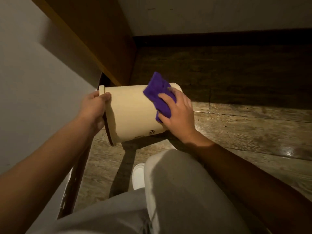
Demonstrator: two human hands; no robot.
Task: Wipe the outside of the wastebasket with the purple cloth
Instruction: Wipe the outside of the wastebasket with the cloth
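A cream wastebasket (131, 114) is tipped on its side above the wooden floor, its rim to the left and its base to the right. My left hand (94, 110) grips the rim, thumb over the edge. A folded purple cloth (157, 92) lies against the basket's upper right side near the base. My right hand (177, 112) presses flat on the cloth, fingers spread over its lower part. Dark lettering shows low on the basket's wall. The basket's inside is hidden.
A grey wall (33, 81) runs close on the left and a brown wooden panel (101, 39) stands behind the basket. My bent knee in light trousers (177, 191) and a white shoe (138, 174) are below. Wood floor (253, 129) spreads to the right.
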